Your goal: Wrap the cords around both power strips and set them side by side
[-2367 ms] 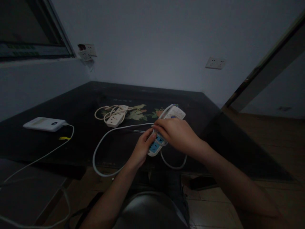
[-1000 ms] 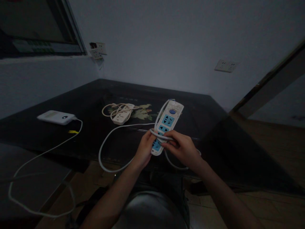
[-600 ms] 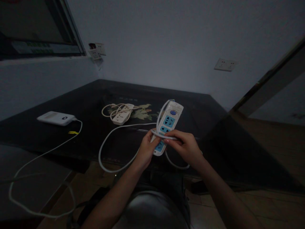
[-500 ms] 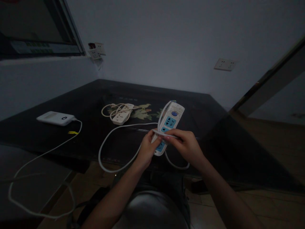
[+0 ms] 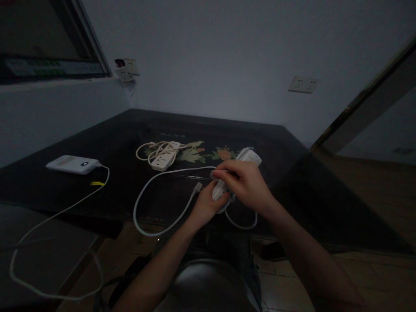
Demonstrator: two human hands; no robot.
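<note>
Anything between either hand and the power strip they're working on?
Nothing visible blocks the left hand, which grips the near end of the power strip. The right hand lies over its middle; the cord runs up to that hand; whether it comes between is unclear.

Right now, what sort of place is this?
Likely a dim room in a home or small office: a flower-printed black table by a plain wall with a double wall socket.

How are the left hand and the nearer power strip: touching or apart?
Touching. The head view shows it: the left hand grips the near end of the nearer power strip, with the thumb lying across it.
</note>
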